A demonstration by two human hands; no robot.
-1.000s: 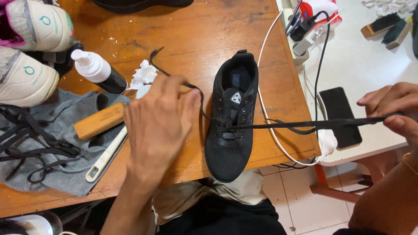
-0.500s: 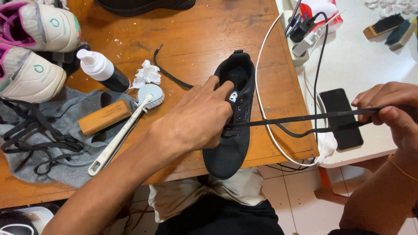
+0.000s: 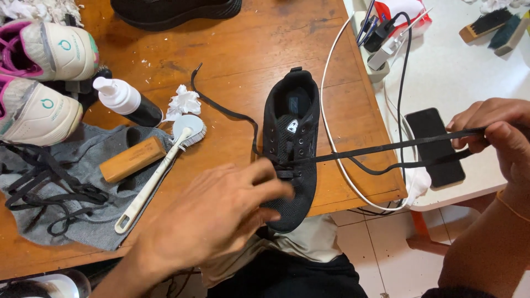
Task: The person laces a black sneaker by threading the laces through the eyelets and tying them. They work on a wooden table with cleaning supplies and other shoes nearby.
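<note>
A black sneaker (image 3: 295, 118) lies on the wooden table (image 3: 237, 60), toe toward me. A black shoelace (image 3: 386, 148) runs from its lower eyelets out to the right, pulled taut. My right hand (image 3: 494, 129) pinches that lace end above a black phone (image 3: 436, 144). The lace's other end (image 3: 221, 107) trails loose across the table to the upper left. My left hand (image 3: 221, 212) hovers over the sneaker's toe with fingers spread, its fingertips at the lowest lacing; it grips nothing that I can see.
At left are two white-and-pink sneakers (image 3: 41, 77), a white-capped bottle (image 3: 124, 100), a wooden brush (image 3: 132, 159), a white long-handled brush (image 3: 157, 174), and a grey cloth (image 3: 83, 221) with loose black laces. White cable (image 3: 331, 138) loops past the shoe. Another black shoe (image 3: 176, 11) sits at the top.
My left hand has slid from over the sneaker's middle down to its toe. My right hand keeps the lace taut, nearly still.
</note>
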